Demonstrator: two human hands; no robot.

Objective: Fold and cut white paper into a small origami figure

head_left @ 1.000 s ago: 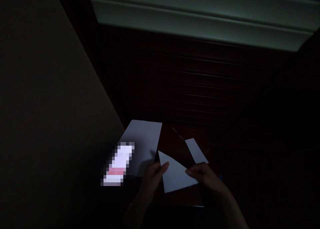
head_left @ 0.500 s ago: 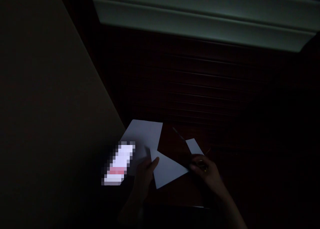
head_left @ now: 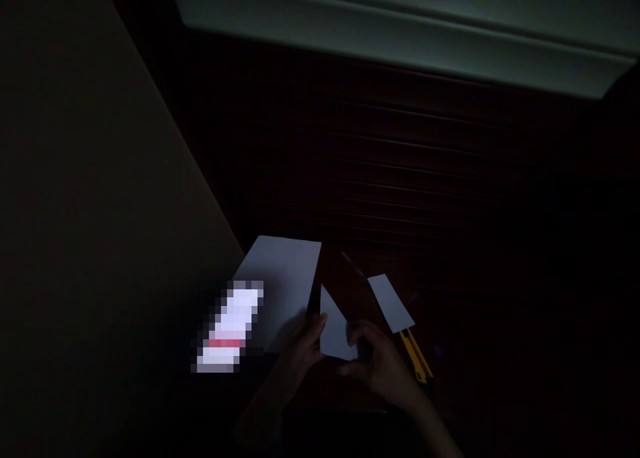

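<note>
Right hand (head_left: 383, 363) had shifted leftward since the earlier frame, uncovering the yellow cutter (head_left: 417, 357) by the small strip (head_left: 391, 303); thumb and forefinger stood apart at the edge of the white triangle (head_left: 334, 333). Left hand (head_left: 301, 346) pinched it above the tabletop (head_left: 345, 288).

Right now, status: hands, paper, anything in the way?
Left hand holding pointed white paper. Right hand at its right edge, thumb and finger apart, contact unclear. Yellow cutter lying beside right hand.
</note>
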